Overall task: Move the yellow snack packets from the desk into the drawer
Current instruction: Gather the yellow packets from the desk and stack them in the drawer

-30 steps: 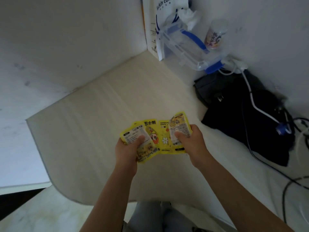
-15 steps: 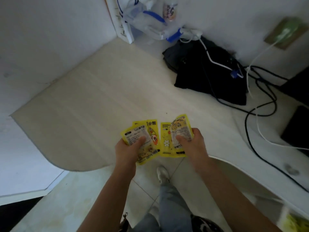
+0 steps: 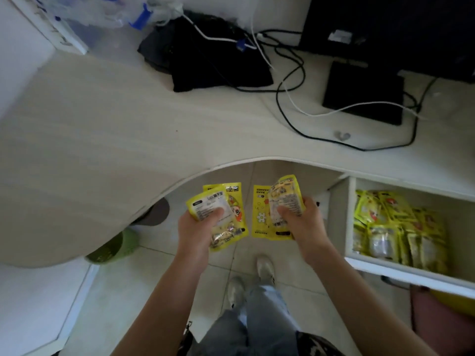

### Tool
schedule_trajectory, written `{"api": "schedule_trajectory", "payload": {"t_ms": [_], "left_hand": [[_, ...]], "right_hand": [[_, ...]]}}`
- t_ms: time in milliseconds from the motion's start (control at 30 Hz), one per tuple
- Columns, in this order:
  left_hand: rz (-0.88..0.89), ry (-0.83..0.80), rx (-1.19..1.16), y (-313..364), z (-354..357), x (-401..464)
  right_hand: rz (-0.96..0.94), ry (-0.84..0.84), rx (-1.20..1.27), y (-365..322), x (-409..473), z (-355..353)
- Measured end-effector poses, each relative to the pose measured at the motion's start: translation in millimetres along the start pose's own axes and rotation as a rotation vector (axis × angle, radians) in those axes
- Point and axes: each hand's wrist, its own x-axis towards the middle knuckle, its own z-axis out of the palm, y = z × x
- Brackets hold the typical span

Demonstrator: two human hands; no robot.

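You hold 2 yellow packets in your left hand, its thumb pressed across the front one and the fingers curled behind, so the left pair sits fanned, 1 packet half behind the other. Your right hand grips the right pair the same way, thumb on the face of the front packet, fingers wrapped round the right edge. That makes 4 packets in hand, all off the desk and over the floor just in front of its curved front edge.

These look like light, thin foil pouches: soft, crinkly and smooth-faced, so stacked ones will likely slide on each other. Pinch each pair across the flat middle or along a sealed edge, not at a corner, and keep the thumb down so the back packet does not slip out.

The drawer stands pulled out at your right, under the desk's right front edge, near your right hand. It already carries a crowd of the same yellow packets, overlapped and blurred; you cannot count them exactly, but there are well over 6. No yellow packet shows on the visible desk top.
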Motion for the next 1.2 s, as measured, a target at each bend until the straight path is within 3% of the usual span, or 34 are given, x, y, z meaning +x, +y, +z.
{"api": "schedule_trajectory", "payload": {"t_ms": [367,700,900,1200], "left_hand": [[-0.016,-0.191,0.172,-61,131,-61],[-0.132,-0.191,0.219,-153,276,-136],[-0.161,-0.218,0.278,-175,337,-148],[-0.221,-0.205,0.382,-194,425,-99]], "right_hand": [[0.060,0.199,0.107,54,-15,-172],[0.112,0.149,0.062,103,1,-331],[0.188,0.168,0.102,121,28,-384],[0.267,0.258,0.150,136,109,-429]]}}
